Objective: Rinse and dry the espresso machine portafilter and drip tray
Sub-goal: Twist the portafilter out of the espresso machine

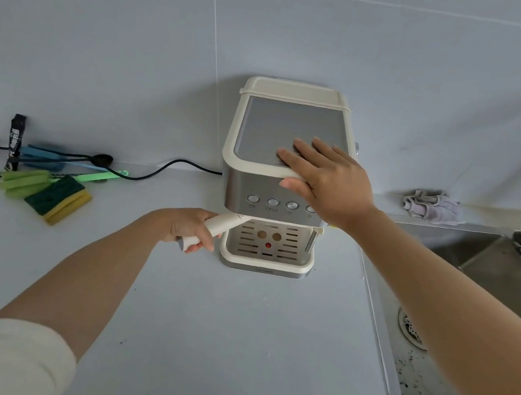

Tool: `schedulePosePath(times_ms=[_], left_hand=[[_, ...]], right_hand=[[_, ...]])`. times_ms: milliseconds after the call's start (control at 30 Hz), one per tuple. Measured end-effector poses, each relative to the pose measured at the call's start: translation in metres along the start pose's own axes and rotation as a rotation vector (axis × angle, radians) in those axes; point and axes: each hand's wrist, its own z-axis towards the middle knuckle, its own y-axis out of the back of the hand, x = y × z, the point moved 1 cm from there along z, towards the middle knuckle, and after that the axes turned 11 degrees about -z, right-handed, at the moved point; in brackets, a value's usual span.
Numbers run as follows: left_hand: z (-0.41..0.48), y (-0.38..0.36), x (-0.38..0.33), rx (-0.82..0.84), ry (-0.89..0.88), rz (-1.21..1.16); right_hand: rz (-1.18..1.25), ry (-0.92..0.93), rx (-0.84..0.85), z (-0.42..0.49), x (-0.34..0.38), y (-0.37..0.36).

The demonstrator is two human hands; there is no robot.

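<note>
Leverage first: clamps fingers (pixel 203 245) of left hand (pixel 192 230) around cream plastic handle of portafilter (pixel 225 221), apparently seated under steel and cream espresso machine (pixel 275 186) above slotted cream drip tray (pixel 265 262), and presses right hand (pixel 328 178) flat on its top, fingers straight and slightly apart, to steady it against twisting.

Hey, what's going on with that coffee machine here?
A person is working at an espresso machine on a kitchen counter. Their left hand grips the cream portafilter handle, which sticks out from under the machine's front, while the right hand lies flat on the machine's top. The drip tray sits in place at the base; the sink is to the right.
</note>
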Motion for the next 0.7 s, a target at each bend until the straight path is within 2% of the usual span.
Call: schedulePosePath(times_ms=[233, 467, 700], left_hand=[[0.002, -0.006, 0.007, -0.029, -0.048, -0.009], [0.001, 0.018, -0.006, -0.050, -0.019, 0.184], [0.006, 0.015, 0.009, -0.040, 0.030, 0.155]], right_hand=[[0.035, -0.012, 0.084, 0.000, 0.000, 0.000], [0.040, -0.034, 0.217, 0.002, -0.001, 0.003], [0.066, -0.045, 0.227, 0.003, 0.000, 0.005]])
